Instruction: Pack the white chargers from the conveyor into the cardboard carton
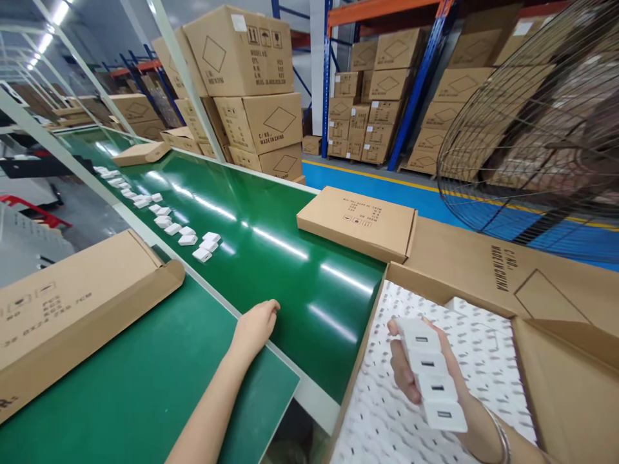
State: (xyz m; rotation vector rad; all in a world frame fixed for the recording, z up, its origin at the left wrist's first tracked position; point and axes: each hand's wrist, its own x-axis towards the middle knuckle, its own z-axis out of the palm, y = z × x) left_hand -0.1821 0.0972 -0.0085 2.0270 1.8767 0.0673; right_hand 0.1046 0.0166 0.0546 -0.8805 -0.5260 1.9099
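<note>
At five o'clock, a row of four white blocks (432, 374) is gripped by the right hand (453, 366), with its fingers wrapped along one side; the row is held over the flapped-back carton (556, 380); should the squeeze be relaxed or the row be tipped, a block could be shed, as no band or tie is seen; the packed blocks (377, 406) below could be knocked askew if the row were dropped; over at seven o'clock, the left hand (256, 324) is held half-curled at the near edge of the green belt (309, 348); whether anything is tucked under its fingers cannot be told; at nine o'clock, the farthest loose blocks (187, 240) are too small to be counted; the right forearm is cut off below, the fan (522, 122) at two o'clock is cropped, and the carton's floor is hidden by its contents.
</note>
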